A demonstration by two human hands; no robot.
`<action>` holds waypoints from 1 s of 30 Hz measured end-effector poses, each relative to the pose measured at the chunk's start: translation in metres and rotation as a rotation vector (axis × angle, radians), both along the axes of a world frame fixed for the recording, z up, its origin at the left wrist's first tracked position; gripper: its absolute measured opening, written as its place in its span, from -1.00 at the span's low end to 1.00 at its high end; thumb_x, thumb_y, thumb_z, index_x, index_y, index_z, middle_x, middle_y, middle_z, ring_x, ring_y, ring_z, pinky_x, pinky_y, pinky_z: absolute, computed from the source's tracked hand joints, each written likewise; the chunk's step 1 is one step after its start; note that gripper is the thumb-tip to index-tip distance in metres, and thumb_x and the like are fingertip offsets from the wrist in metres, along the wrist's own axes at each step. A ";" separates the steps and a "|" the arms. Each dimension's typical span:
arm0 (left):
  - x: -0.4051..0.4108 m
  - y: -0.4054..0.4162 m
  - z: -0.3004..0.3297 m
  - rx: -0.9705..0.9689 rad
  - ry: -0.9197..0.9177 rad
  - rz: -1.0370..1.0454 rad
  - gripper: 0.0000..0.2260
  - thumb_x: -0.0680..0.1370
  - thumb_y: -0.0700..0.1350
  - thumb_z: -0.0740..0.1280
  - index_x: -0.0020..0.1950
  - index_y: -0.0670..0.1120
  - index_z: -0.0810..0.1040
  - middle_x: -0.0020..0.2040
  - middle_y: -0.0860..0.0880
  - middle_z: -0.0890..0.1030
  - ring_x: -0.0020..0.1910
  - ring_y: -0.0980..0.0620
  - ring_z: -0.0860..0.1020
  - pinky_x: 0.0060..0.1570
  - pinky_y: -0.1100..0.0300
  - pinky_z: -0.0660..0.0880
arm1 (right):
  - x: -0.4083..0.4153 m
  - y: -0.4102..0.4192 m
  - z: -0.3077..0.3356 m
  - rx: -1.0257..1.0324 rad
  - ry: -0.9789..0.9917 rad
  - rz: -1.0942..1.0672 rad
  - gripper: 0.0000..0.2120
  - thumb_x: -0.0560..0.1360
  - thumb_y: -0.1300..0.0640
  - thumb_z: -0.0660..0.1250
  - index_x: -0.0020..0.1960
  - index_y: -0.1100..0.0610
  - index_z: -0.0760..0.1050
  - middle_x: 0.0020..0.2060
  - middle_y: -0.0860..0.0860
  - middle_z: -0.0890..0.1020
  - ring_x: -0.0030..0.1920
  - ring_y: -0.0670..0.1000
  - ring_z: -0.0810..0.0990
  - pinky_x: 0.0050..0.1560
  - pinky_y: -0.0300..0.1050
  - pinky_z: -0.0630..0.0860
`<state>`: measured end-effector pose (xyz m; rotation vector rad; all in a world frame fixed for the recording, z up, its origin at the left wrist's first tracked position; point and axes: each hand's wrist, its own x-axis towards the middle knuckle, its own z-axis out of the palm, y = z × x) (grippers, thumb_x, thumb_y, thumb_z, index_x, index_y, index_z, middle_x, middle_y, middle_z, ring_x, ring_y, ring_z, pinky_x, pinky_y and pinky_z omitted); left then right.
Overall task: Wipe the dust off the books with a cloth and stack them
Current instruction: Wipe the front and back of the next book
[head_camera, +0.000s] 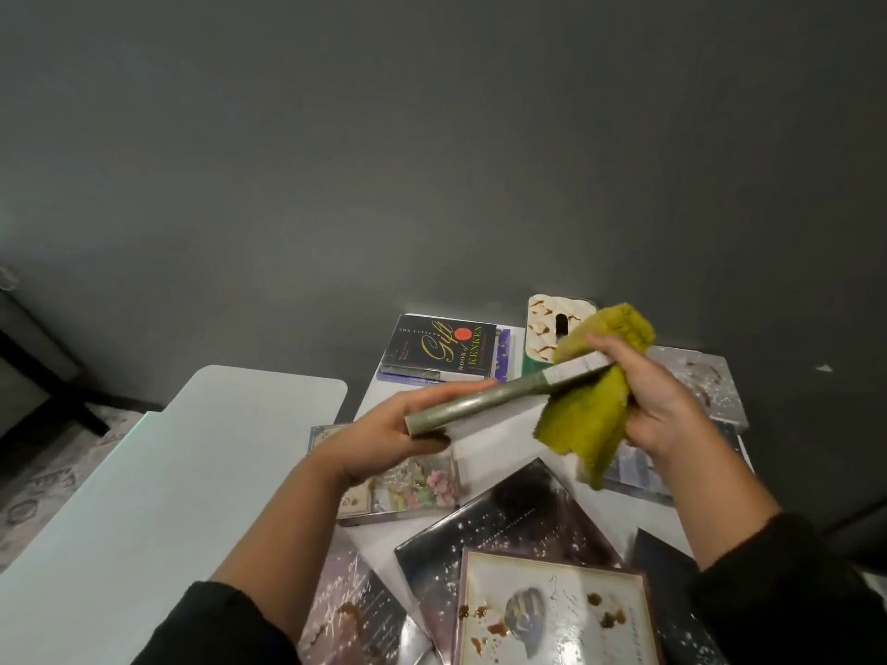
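While several dusty, speckled books [509, 525] lie scattered flat on the white table [413, 398] nearest the viewer, apparently waiting their turn, two hands work above them. The left hand [384, 436] grips one end of a slim grey-green book [485, 400], fingers curled round its spine, holding it raised and edge-on, likely so the cloth can reach its edge. The right hand [657, 400] clutches a yellow-green cloth [590, 410], folded over the book's far end, thumb pinching cloth against cover. Beyond the hands, near the grey wall, a small stack [444, 352] topped by a black book sits squared up, seemingly the finished pile. A patterned box [545, 328] stands beside it.
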<state>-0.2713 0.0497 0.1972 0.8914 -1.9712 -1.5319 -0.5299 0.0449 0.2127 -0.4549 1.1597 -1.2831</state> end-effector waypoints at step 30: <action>0.051 -0.187 -0.140 0.362 -0.150 0.881 -0.77 0.55 -0.25 0.26 0.20 -0.22 0.51 0.04 -0.12 0.60 -0.08 -0.06 0.54 -0.14 0.14 0.50 | 0.096 -0.117 -0.102 0.046 -0.089 -0.120 -0.77 0.50 0.33 0.27 0.15 0.21 0.49 -0.23 0.07 0.67 -0.32 0.01 0.66 -0.39 -0.14 0.58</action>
